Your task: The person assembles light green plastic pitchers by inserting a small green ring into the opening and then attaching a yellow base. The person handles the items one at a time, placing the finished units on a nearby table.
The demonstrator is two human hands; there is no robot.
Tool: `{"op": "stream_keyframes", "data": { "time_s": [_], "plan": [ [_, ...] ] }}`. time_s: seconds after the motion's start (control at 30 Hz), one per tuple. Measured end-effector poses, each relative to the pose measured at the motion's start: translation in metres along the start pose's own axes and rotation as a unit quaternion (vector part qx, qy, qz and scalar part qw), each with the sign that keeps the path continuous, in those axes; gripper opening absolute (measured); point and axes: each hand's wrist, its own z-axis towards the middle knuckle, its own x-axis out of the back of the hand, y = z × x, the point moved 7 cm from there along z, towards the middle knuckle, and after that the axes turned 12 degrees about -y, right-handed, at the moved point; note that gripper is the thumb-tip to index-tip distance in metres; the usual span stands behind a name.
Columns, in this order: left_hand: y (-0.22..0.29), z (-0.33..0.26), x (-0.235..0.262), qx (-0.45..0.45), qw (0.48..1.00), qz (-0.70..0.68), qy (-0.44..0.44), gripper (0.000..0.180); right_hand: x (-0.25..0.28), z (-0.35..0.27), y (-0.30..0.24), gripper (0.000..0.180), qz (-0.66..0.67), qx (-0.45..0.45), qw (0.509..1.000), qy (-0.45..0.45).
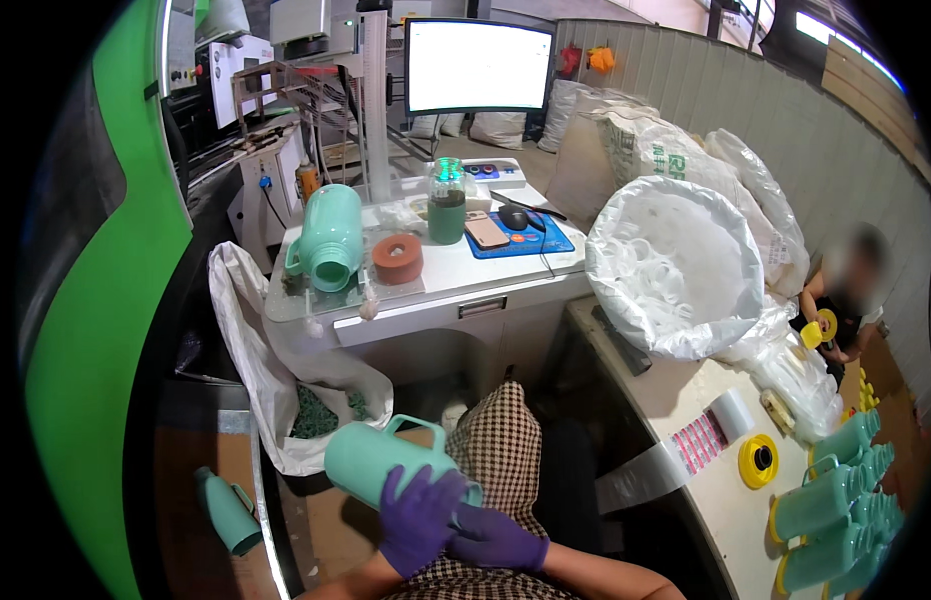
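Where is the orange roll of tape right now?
The orange tape roll lies flat on the white workbench, upper middle of the head view, between the green jug lying sideways and the phone.

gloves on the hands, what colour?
Purple, both hands: left hand, right hand, on the mint-green jug. Head view.

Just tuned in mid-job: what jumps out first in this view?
Low in the middle, both purple-gloved hands, the left hand and right hand, hold a mint-green jug lying on its side over the lap. A matching jug lies on the white desk beside an orange tape roll. To the right, a big white sack of plastic rings gapes open.
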Motion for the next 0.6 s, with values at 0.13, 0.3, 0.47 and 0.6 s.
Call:
{"op": "stream_keyframes", "data": {
  "time_s": [0.13, 0.3, 0.47, 0.6],
  "plan": [
    [-0.086, 0.007, 0.006, 0.055, 0.997, -0.013, 0.057, 0.073, 0.052, 0.003, -0.072, 0.039, -0.213, 0.150, 0.944, 0.200],
    [-0.202, -0.035, 0.036, 0.141, 0.979, -0.004, 0.144, 0.089, 0.222, -0.043, -0.099, 0.042, -0.513, 0.092, 0.790, 0.323],
    [-0.162, -0.040, 0.041, 0.163, 0.980, 0.006, 0.113, 0.098, 0.420, -0.108, -0.043, 0.021, -0.521, -0.165, 0.725, 0.420],
    [-0.095, -0.024, 0.024, 0.084, 0.991, -0.084, 0.061, 0.096, 0.475, -0.107, 0.031, 0.039, -0.469, -0.386, 0.725, 0.324]
  ]
}}
